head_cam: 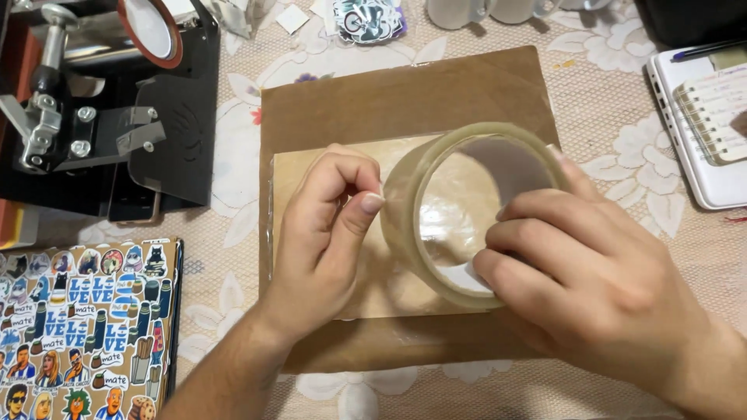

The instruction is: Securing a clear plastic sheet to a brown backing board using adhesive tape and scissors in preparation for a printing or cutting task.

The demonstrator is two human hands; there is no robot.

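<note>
Gripping the roll of clear tape (467, 210), the right hand (599, 288) curls its fingers through the core and over the lower rim, closed firmly on it. The roll stands on edge at frame centre, over a tan sheet (311, 171) lying on brown cardboard (405, 93) on the tabletop (622, 132). The left hand (323, 233) sits just left of the roll, fingers bent inward, thumb and forefinger pinched against the roll's outer face; whether they hold a loose tape end cannot be told. The roll is judged light and rigid, with a smooth, somewhat slippery outer surface; the film itself is thin and prone to sticking. Best hold: through the core. A black press (101, 109) occupies the upper left, a sticker sheet (85, 327) the lower left
</note>
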